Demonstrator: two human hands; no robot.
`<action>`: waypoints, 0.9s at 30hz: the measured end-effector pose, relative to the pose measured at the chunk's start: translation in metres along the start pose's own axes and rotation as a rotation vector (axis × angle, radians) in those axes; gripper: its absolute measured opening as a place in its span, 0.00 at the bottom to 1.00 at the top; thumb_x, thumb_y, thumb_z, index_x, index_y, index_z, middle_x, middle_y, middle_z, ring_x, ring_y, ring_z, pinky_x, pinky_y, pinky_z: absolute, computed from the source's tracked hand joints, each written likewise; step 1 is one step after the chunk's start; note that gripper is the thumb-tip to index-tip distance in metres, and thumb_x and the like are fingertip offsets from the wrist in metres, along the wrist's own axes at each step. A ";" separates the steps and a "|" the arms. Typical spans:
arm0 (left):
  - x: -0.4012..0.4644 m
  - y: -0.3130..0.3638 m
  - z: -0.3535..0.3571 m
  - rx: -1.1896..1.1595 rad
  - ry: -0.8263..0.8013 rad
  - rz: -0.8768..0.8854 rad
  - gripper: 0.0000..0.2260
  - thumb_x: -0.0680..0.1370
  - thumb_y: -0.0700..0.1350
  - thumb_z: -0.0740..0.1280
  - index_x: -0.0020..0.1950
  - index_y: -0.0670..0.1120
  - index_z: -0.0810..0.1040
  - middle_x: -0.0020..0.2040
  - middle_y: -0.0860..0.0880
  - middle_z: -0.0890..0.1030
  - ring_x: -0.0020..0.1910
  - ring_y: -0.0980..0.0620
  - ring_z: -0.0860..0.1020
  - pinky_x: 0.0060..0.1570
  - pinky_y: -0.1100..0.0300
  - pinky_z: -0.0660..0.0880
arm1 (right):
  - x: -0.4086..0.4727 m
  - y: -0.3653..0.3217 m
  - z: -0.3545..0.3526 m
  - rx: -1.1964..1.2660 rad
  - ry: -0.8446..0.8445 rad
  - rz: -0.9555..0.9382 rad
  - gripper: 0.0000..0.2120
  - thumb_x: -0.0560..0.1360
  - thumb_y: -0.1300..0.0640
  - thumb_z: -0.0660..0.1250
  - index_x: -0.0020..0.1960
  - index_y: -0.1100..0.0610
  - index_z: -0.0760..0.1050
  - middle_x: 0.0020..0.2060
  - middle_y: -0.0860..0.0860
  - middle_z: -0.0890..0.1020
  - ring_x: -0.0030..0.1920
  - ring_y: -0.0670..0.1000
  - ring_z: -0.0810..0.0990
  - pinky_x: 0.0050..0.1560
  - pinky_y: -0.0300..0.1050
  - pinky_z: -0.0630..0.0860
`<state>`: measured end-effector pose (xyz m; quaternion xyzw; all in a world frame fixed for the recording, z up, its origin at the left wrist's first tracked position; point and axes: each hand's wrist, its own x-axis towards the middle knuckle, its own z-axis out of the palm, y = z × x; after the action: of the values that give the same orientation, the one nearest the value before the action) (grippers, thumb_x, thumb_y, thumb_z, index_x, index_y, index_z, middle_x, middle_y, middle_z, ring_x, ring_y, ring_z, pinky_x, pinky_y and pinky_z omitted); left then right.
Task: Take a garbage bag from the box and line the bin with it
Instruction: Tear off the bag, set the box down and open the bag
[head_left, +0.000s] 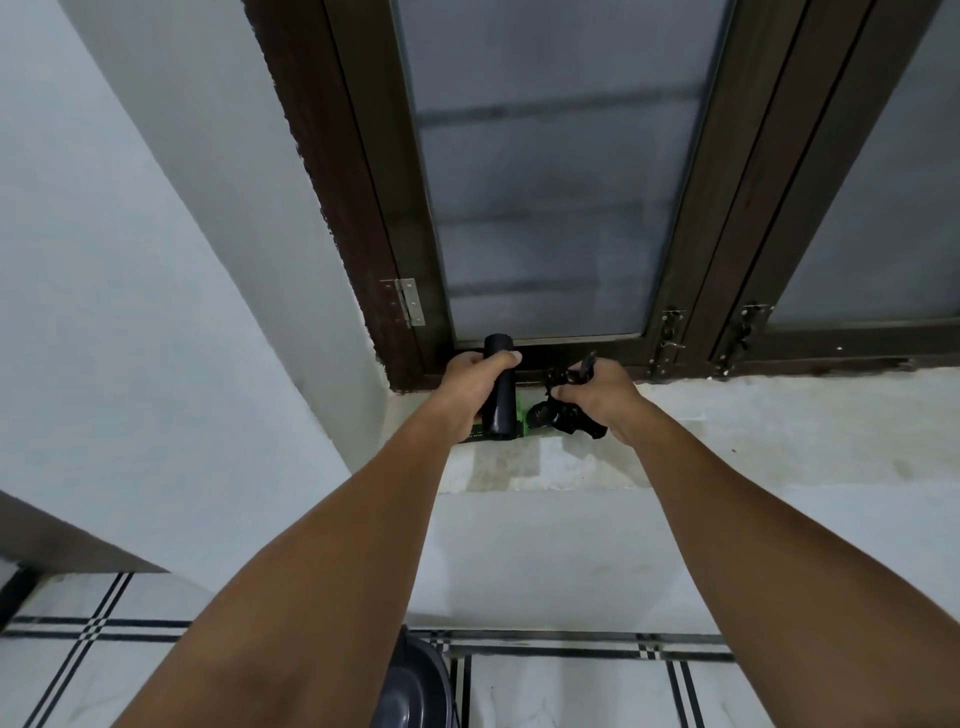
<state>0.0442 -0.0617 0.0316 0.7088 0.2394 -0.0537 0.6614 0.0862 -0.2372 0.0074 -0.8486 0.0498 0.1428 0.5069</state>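
A black roll of garbage bags (497, 415) stands upright over a green box (521, 427) on the white window ledge (727, 431). My left hand (475, 376) is wrapped around the roll's upper half. Just to the right, my right hand (597, 395) grips a crumpled black garbage bag (569, 418) that bunches above and below my fingers. The dark grey bin (415, 686) shows only as a curved rim at the bottom, between my forearms.
A dark brown window frame (691, 249) with frosted panes rises behind the ledge, with metal latches (670, 338) at its foot. A white wall closes the left side. White floor tiles with black lines (571, 675) lie below.
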 end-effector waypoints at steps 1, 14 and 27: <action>0.002 -0.001 0.002 0.014 0.005 -0.005 0.17 0.76 0.53 0.74 0.59 0.46 0.77 0.55 0.43 0.80 0.49 0.46 0.79 0.50 0.51 0.78 | 0.004 0.003 -0.001 -0.022 -0.001 -0.018 0.19 0.73 0.58 0.78 0.61 0.59 0.77 0.55 0.55 0.82 0.59 0.58 0.81 0.61 0.51 0.77; 0.015 -0.007 0.012 -0.193 0.060 0.101 0.13 0.74 0.42 0.76 0.56 0.45 0.79 0.51 0.45 0.84 0.52 0.46 0.82 0.53 0.53 0.81 | -0.015 -0.003 0.036 -0.150 0.537 -0.746 0.09 0.80 0.55 0.64 0.55 0.59 0.79 0.54 0.52 0.80 0.58 0.53 0.75 0.58 0.46 0.74; 0.015 -0.008 -0.020 -0.255 0.115 0.156 0.04 0.82 0.43 0.67 0.47 0.49 0.79 0.50 0.47 0.82 0.57 0.42 0.82 0.51 0.48 0.83 | -0.013 -0.019 0.044 0.574 -0.083 -0.049 0.11 0.75 0.54 0.76 0.55 0.56 0.80 0.48 0.55 0.84 0.36 0.50 0.81 0.38 0.43 0.81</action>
<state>0.0491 -0.0384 0.0210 0.6373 0.2261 0.0694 0.7335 0.0701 -0.1902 0.0075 -0.6650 0.0470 0.1454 0.7310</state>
